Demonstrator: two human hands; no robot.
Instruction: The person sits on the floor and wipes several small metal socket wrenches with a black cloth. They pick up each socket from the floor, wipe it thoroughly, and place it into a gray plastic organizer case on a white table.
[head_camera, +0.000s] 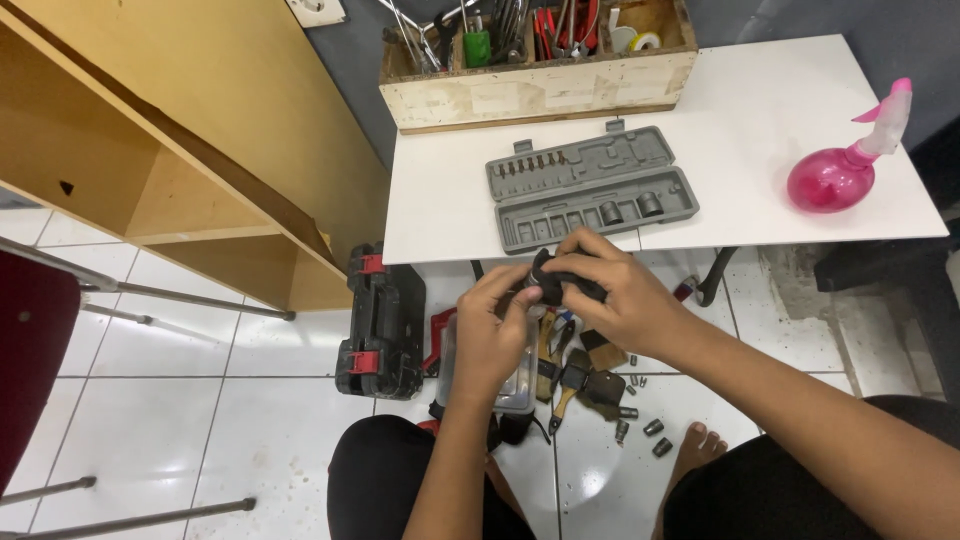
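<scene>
— What's around?
— White worktop (780, 110) with a grey tool case (590, 188) lying open, a pink spray bottle (838, 170) and a wooden toolbox (540, 85).
— And my hands?
— I see my left hand (490, 335) and right hand (615, 295) with fingers clamped on a black tool (560, 285) below the worktop's edge, above sockets (645, 425) scattered on the floor.

Grey socket case (590, 187), pink spray bottle (832, 175)

Matt grey moulded plastic forms the open socket case (590, 188) on the smooth white worktop (760, 120), beside a glossy translucent pink plastic spray bottle (835, 172), a rough, worn wooden toolbox (535, 92), and glossy white floor tiles (200, 400) beneath
</scene>
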